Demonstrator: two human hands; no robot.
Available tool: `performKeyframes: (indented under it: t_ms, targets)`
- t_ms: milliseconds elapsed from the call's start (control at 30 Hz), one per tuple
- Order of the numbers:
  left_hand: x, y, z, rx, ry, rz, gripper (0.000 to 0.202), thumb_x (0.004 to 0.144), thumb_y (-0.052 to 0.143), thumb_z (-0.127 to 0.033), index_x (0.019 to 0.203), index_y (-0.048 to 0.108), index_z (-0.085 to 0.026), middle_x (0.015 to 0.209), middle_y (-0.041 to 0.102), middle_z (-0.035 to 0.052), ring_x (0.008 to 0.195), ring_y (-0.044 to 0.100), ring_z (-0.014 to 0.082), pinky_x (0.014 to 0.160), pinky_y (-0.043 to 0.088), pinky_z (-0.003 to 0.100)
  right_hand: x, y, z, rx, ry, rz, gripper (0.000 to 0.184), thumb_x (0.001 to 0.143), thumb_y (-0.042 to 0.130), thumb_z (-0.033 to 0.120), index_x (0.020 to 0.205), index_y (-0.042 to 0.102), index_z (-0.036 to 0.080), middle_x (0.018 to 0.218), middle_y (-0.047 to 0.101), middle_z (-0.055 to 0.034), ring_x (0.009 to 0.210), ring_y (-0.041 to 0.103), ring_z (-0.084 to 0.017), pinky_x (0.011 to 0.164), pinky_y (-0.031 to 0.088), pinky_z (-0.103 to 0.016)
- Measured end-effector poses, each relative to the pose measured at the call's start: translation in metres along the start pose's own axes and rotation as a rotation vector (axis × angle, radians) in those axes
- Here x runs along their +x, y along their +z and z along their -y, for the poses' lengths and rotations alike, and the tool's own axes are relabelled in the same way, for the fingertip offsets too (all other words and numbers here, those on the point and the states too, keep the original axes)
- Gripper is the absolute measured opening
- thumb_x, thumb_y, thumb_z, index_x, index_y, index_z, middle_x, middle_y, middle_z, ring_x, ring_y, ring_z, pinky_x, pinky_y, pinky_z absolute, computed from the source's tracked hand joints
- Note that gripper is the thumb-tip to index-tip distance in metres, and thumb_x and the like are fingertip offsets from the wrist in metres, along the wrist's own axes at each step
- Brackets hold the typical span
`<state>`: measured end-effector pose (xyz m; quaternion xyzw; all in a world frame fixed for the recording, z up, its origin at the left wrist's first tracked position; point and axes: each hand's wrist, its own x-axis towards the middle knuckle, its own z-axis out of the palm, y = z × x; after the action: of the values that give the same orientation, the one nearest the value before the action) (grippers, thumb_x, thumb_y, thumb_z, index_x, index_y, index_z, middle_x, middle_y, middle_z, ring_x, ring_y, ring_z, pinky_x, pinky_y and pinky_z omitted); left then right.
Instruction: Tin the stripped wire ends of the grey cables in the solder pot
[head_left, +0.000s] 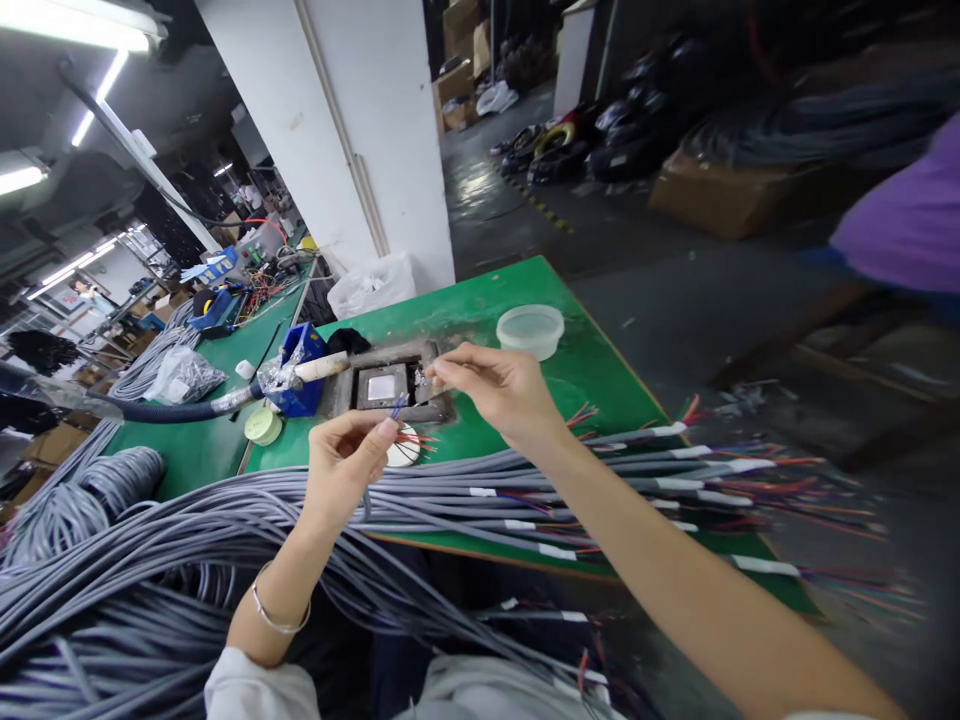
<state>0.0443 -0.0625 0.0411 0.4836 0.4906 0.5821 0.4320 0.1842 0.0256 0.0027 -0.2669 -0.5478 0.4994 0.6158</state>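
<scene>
My left hand (pixel 349 460) is closed in a pinch on the stripped end of a grey cable, near the front of the green bench. Thin blue wires (pixel 398 405) point up from its fingertips, and red and dark wires (pixel 417 440) fan out to the right. My right hand (pixel 499 385) pinches a small, thin, flat grey piece (pixel 430 389), whose kind I cannot make out, over the right edge of a solder pot (pixel 441 408). Shiny silver metal (pixel 381 388) shows in the pot's square opening. A round white disc (pixel 405 450) lies just behind the left hand's wires.
Many grey cables (pixel 247 510) run across the bench front, their coloured wire ends (pixel 817 490) overhanging at right. A clear round tub (pixel 531 332) stands behind the pot. Left of it are a blue bin (pixel 304 345), an extraction hose (pixel 180 412) and a round tin (pixel 262 426). A purple-clad person (pixel 904 220) is at right.
</scene>
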Motion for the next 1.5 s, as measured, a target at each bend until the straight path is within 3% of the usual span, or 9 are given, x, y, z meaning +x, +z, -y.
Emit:
performKeyframes:
  t_ms: [167,367,500,667,833,1167,1267,1367,1500]
  targets:
    - [-0.005,-0.001,-0.001,0.085,0.02,-0.01,0.028,0.064,0.075,-0.041,0.069,0.07,-0.013,0.04,0.041,-0.0063,0.035,0.031,0.0013,0.033,0.024,0.015,-0.003,0.0,0.007,0.03,-0.027,0.038,0.014,0.067,0.062,0.028,0.06,0.066,0.018,0.058,0.061,-0.0006,0.057,0.054,-0.012,0.057,0.042,-0.027]
    - [-0.005,0.001,0.002,0.133,0.015,-0.015,0.027,0.063,0.076,-0.04,0.066,0.071,-0.014,0.041,0.047,-0.0044,0.036,0.031,0.0021,0.035,0.024,0.017,-0.012,0.001,0.016,0.07,-0.121,0.182,0.01,0.068,0.062,0.026,0.064,0.068,0.019,0.058,0.06,0.0008,0.058,0.053,-0.012,0.057,0.042,-0.027]
    - [0.001,0.004,0.005,0.172,0.052,-0.087,0.024,0.061,0.078,-0.037,0.069,0.074,-0.015,0.048,0.055,-0.0021,0.041,0.034,0.0032,0.038,0.026,0.018,-0.016,0.004,0.016,-0.061,-0.161,0.151,0.01,0.071,0.062,0.023,0.063,0.066,0.018,0.058,0.06,0.0004,0.057,0.053,-0.011,0.055,0.042,-0.025]
    - [0.015,0.002,0.009,0.172,0.067,-0.208,0.022,0.061,0.077,-0.035,0.068,0.074,-0.015,0.045,0.05,-0.0043,0.042,0.03,0.0033,0.041,0.024,0.019,-0.016,0.007,0.009,-0.207,-0.139,0.164,0.013,0.071,0.059,0.021,0.062,0.066,0.016,0.057,0.063,-0.0006,0.055,0.054,-0.011,0.054,0.043,-0.025]
    - [0.023,-0.001,0.011,0.29,0.074,-0.188,0.019,0.062,0.076,-0.034,0.063,0.072,-0.015,0.046,0.05,-0.0039,0.043,0.029,0.0041,0.041,0.023,0.02,-0.014,0.008,0.006,-0.207,-0.087,0.04,0.013,0.073,0.059,0.026,0.068,0.067,0.017,0.065,0.068,-0.0025,0.061,0.061,-0.014,0.058,0.046,-0.025]
    - [0.034,0.001,0.019,0.213,-0.025,-0.139,0.023,0.059,0.077,-0.036,0.064,0.071,-0.014,0.045,0.051,-0.0038,0.038,0.026,0.0021,0.037,0.018,0.02,-0.012,0.009,-0.002,-0.222,-0.115,0.112,0.013,0.068,0.057,0.018,0.056,0.062,0.018,0.055,0.061,0.0005,0.053,0.053,-0.011,0.055,0.044,-0.025]
    - [0.039,-0.003,0.018,0.041,-0.109,-0.088,0.027,0.055,0.077,-0.038,0.064,0.068,-0.015,0.055,0.061,-0.0009,0.035,0.021,-0.0003,0.034,0.014,0.019,-0.011,0.01,-0.005,-0.208,-0.033,0.235,0.015,0.067,0.055,0.019,0.053,0.059,0.017,0.052,0.058,0.0013,0.052,0.051,-0.01,0.053,0.041,-0.024]
    - [0.048,-0.016,0.013,-0.025,-0.203,0.047,0.028,0.054,0.076,-0.04,0.061,0.062,-0.015,0.052,0.059,-0.0023,0.032,0.016,-0.0012,0.033,0.01,0.018,-0.009,0.009,-0.008,-0.197,0.055,0.265,0.017,0.069,0.055,0.023,0.055,0.06,0.016,0.052,0.058,0.0007,0.051,0.05,-0.01,0.052,0.04,-0.024]
    - [0.069,-0.038,0.011,0.49,-0.206,0.285,0.013,0.063,0.069,-0.025,0.058,0.064,-0.014,0.047,0.057,-0.0012,0.037,0.036,0.0043,0.038,0.025,0.018,-0.005,0.004,-0.011,-0.284,0.056,0.122,0.017,0.071,0.056,0.024,0.057,0.062,0.017,0.056,0.063,-0.0005,0.054,0.054,-0.012,0.054,0.041,-0.024]
